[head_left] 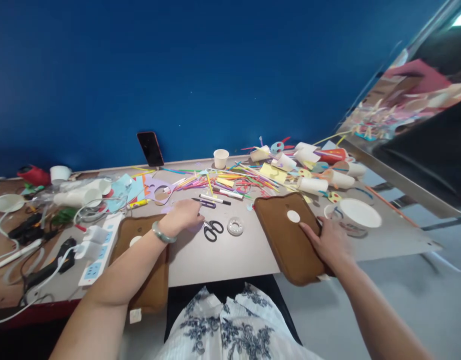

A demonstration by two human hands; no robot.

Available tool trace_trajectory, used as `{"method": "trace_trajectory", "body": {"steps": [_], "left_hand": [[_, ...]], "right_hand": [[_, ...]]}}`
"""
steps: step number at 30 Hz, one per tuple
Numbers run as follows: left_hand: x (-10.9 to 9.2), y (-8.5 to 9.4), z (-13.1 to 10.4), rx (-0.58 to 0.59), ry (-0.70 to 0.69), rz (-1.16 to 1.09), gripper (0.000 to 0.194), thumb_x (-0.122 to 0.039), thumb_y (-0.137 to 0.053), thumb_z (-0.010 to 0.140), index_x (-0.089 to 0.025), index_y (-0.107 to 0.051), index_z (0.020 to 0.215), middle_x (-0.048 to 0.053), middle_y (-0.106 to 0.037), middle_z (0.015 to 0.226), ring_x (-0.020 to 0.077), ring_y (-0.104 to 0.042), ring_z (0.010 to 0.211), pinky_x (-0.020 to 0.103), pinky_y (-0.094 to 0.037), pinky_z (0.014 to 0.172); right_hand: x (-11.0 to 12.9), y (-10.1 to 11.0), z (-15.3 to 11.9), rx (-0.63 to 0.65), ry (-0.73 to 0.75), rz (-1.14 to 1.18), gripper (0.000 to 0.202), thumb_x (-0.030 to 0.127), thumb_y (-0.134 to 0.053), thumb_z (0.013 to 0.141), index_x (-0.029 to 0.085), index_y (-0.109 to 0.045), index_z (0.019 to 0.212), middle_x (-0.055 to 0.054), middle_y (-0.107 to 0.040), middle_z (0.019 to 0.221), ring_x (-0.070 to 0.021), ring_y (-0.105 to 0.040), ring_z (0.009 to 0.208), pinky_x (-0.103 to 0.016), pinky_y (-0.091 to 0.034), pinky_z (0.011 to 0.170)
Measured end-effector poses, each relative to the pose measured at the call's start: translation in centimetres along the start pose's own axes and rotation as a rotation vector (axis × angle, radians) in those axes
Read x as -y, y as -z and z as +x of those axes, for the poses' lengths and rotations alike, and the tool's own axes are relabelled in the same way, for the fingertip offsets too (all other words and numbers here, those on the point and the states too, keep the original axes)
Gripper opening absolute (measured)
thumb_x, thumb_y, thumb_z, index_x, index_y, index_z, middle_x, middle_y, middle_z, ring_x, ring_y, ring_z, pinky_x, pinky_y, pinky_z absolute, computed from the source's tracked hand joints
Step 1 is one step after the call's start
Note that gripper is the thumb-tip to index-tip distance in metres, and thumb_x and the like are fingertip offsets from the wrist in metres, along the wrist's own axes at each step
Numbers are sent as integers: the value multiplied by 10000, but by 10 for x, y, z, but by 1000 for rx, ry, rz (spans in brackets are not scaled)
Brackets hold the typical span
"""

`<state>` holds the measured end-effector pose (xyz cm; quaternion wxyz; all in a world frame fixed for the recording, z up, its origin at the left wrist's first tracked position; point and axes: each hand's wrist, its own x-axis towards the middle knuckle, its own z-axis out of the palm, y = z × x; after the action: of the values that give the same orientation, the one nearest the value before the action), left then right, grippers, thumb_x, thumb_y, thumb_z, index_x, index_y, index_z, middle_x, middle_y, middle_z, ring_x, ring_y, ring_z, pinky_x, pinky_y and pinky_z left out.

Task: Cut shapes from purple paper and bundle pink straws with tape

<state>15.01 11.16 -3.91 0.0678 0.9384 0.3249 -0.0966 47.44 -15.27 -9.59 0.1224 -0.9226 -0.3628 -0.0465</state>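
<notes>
My left hand (pixel 183 217), with a jade-coloured bangle on its wrist, reaches over the table with its fingers curled down. Its fingertips are beside the blades of black-handled scissors (pixel 213 230); what they hold, if anything, is hidden. A purple utility knife (pixel 203 202) lies just beyond the fingers. My right hand (pixel 333 245) is closed on the right edge of a brown cushion pad (pixel 286 235), thumb on top and other fingers partly hidden. This pad has a white oval spot and overhangs the table's front edge. A clear tape roll (pixel 236 226) lies between the hands.
Another brown pad (pixel 155 280) lies under my left forearm, beside a white power strip (pixel 98 250) with cables. Coloured sticks (pixel 230 180), markers (pixel 220 196) and paper cups (pixel 220 158) crowd the back. A phone (pixel 150 149) leans on the blue partition. A white tub (pixel 360 212) stands right.
</notes>
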Motion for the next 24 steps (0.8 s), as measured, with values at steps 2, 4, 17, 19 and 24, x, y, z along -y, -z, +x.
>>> {"method": "trace_trajectory", "body": {"steps": [2,4,17,19,24], "left_hand": [[1,0,2,19,5,-75,283,-431,-598,820,-167,-659,904,113,-713,945,260,-664,877,330,-454,721],[4,-2,0,31,-12,-148,328,-482,-646,790,-175,-644,903,97,-704,937,255,-652,867,323,-438,697],[17,-7,2,16,-105,-234,294,-452,-657,815,-178,-614,912,53,-665,908,214,-598,852,298,-372,683],[22,-8,4,-18,-72,-237,237,-393,-625,841,-171,-620,923,57,-669,917,203,-591,848,297,-370,686],[27,-6,0,-17,-153,-284,238,-329,-680,764,-184,-632,946,41,-665,939,201,-588,869,294,-382,697]], "right_hand": [[-9,-11,5,-11,46,131,478,574,-475,941,185,-621,1177,-220,-720,961,-355,-692,832,-443,-464,635],[-22,-17,5,-37,149,251,269,520,-596,891,270,-638,979,-158,-714,767,-328,-674,625,-425,-431,519],[65,28,8,-36,734,-11,388,493,-657,853,251,-630,1155,-151,-670,946,-344,-648,805,-442,-433,618],[123,31,7,267,860,3,420,453,-714,813,238,-629,1163,-122,-679,998,-286,-657,776,-372,-431,595],[211,14,13,568,992,-263,259,207,-693,739,182,-650,993,-98,-636,956,-187,-602,673,-288,-298,531]]}}
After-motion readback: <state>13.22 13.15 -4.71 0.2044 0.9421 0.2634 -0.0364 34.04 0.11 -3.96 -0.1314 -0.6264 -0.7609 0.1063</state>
